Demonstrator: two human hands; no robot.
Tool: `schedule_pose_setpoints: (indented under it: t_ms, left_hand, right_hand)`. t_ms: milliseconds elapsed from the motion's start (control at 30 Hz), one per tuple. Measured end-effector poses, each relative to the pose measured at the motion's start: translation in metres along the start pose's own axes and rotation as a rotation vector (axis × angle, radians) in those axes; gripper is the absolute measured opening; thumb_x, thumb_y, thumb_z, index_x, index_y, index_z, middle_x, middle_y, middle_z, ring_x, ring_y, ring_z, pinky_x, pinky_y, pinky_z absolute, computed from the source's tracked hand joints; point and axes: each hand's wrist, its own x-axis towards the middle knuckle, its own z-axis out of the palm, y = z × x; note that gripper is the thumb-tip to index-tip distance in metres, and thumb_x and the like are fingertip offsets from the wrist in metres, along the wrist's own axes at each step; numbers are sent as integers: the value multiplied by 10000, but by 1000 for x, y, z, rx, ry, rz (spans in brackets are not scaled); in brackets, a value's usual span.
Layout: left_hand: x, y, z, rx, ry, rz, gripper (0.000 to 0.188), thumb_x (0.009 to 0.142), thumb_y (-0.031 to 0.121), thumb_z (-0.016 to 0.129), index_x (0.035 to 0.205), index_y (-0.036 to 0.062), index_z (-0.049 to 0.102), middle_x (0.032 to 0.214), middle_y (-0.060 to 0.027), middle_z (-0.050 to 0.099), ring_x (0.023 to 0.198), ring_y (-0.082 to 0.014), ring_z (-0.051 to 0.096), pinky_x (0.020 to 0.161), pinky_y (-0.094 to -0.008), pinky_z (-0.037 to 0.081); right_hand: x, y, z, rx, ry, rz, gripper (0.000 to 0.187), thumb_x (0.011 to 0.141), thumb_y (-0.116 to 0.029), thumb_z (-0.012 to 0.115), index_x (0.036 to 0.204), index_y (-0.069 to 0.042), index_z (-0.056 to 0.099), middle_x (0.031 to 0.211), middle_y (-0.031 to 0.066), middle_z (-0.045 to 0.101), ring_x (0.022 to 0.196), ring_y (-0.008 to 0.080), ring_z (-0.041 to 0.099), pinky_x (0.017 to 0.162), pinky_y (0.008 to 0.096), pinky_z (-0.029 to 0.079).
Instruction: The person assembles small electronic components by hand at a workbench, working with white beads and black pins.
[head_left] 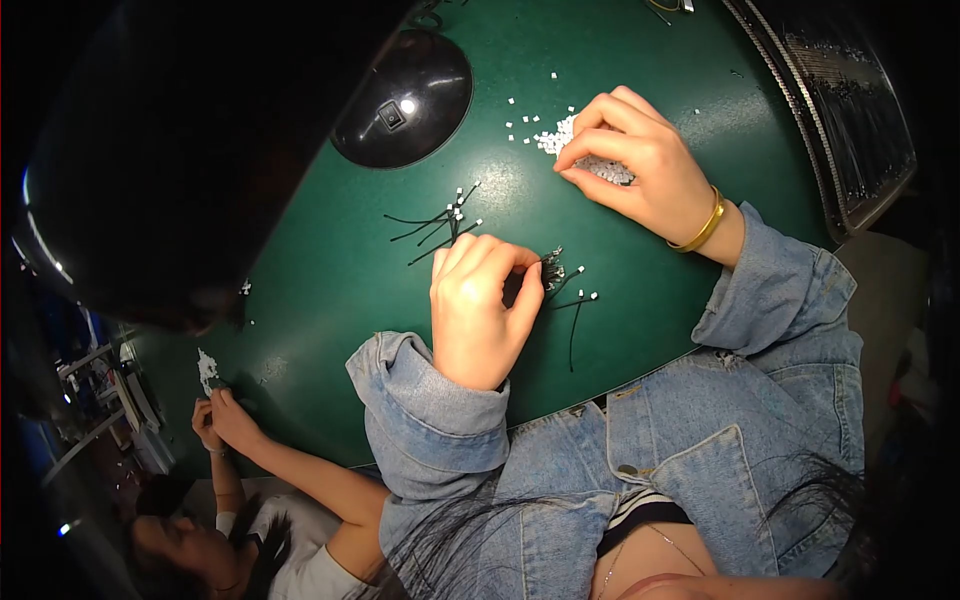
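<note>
My left hand (480,305) rests on the green table (330,270), fingers closed around a bundle of thin black wires (553,272) whose ends stick out to the right. My right hand (640,160), with a gold bangle on the wrist, reaches to a pile of small white plastic pieces (575,150) and pinches at it with thumb and fingertips. A few finished black wires with white ends (440,225) lie loose just above my left hand. More such wires (578,305) lie to its right.
A black round lamp base (405,100) stands at the table's far side, with a large dark lamp shade (180,160) covering the left. A black tray (850,110) sits at the far right. Another person's hands (215,415) work at the lower left beside a small white pile (207,368).
</note>
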Motion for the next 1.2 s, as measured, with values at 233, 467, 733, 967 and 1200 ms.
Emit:
schedule_pose_setpoints:
  t_ms: [233,467,733,967,1200]
  left_hand:
    - [2,2,-3,-104,65,-19,86,642,-53,600,699,-14,548,643,-82,543,584,-182,523,543,-254,419]
    - [1,7,-9,-399,19,-192,62,706,-53,587,765,-45,570,706,-73,563,623,-137,541,580,-230,429]
    - [-1,8,-12,-961,-53,-344,69,763,-40,567,828,-60,581,754,-63,573,680,-113,559,611,-213,446]
    - [0,12,-13,-1111,-121,-435,70,764,-16,591,827,-46,585,749,-62,576,660,-103,552,609,-207,446]
    - [-2,12,-12,-1134,-116,-432,75,764,-7,597,827,-45,583,749,-61,579,647,-103,548,606,-210,445]
  right_hand:
    - [-2,-5,-7,283,-75,184,93,697,-66,636,785,-51,611,769,22,556,713,134,536,634,248,447]
    - [-4,-10,-7,945,-310,568,143,745,-70,632,866,3,610,828,52,619,767,109,592,727,215,471]
    - [-5,-22,-9,1195,-451,697,158,730,-31,636,878,14,604,839,86,621,782,126,597,741,226,471]
    - [-10,-20,-3,1232,-414,629,102,692,33,648,780,16,600,777,82,613,743,132,594,700,228,482]
    - [-11,-22,-6,1251,-489,641,137,730,-43,644,853,6,608,807,62,625,762,107,594,719,213,460]
